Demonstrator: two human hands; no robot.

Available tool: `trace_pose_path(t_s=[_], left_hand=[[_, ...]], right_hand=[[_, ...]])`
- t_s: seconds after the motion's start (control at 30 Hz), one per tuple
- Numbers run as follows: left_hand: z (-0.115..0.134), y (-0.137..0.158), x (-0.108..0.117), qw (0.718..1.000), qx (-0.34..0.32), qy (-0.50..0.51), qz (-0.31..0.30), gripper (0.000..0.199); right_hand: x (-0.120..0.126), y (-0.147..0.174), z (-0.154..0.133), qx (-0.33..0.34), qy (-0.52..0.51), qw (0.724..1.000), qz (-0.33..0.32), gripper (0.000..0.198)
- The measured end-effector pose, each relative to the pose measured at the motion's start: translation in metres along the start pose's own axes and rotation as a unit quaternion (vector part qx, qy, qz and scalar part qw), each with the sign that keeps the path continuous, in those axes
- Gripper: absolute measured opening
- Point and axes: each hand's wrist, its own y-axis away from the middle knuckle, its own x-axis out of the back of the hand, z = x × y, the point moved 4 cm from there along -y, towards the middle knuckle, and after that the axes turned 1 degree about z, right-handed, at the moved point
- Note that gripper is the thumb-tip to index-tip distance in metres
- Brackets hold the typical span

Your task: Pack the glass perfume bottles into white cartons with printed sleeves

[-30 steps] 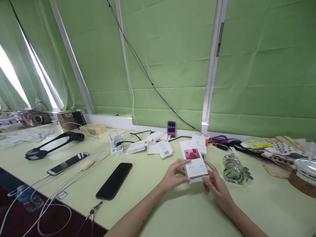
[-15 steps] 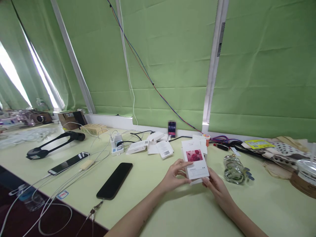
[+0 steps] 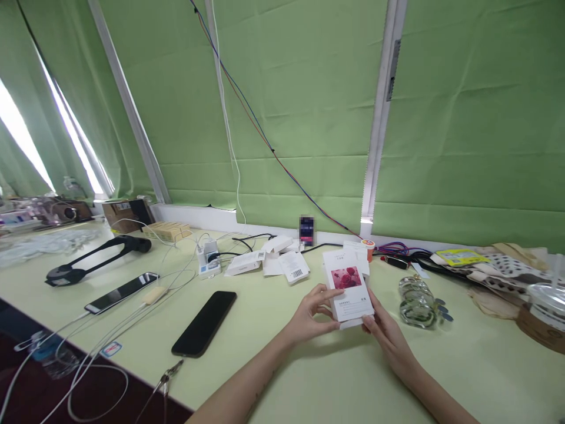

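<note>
Between my two hands is a white box [image 3: 351, 297] with a picture of pink-red roses on its front, tilted up toward me above the table. My left hand [image 3: 312, 312] grips its left side, fingers on the front face and thumb at the lower left corner. On the lower right, my right hand [image 3: 385, 327] holds it with the thumb at the bottom flap [image 3: 351, 323]. Behind it lie several white boxes [image 3: 293, 267], one with a barcode. Right of my hands sit clear round glass-like containers [image 3: 417, 309] beside small silvery discs [image 3: 444, 311].
A black phone [image 3: 204, 324] lies to the left, with another phone [image 3: 121, 292] and white cables [image 3: 128, 321] beyond it. A power strip [image 3: 208, 259] stands behind. Right are a lidded cup [image 3: 542, 318] and fabric [image 3: 512, 271]. Green curtains [image 3: 300, 106] hang behind the table [image 3: 309, 383].
The bottom flap of the box, which stuck out at an angle, now sits flatter against the lower edge. My hands have barely moved; the view has shifted slightly.
</note>
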Motion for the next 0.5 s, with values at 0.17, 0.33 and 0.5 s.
trace_pose_path(t_s=[0.17,0.33,0.5], left_hand=[[0.0026,0.0019,-0.0019,1.000,-0.001,0.006,-0.012,0.062],[-0.0004,0.0009,-0.0040,1.000,0.012,0.012,-0.009,0.075],[-0.0015,0.0010,-0.0064,1.000,0.023,0.020,-0.003,0.068]], right_hand=[[-0.0005,0.0009,-0.0012,-0.004,-0.013,1.000,0.008,0.060],[0.0008,0.0015,-0.0020,-0.007,0.017,1.000,0.009,0.062],[0.0019,0.0010,-0.0055,-0.001,0.036,0.999,0.019,0.062]])
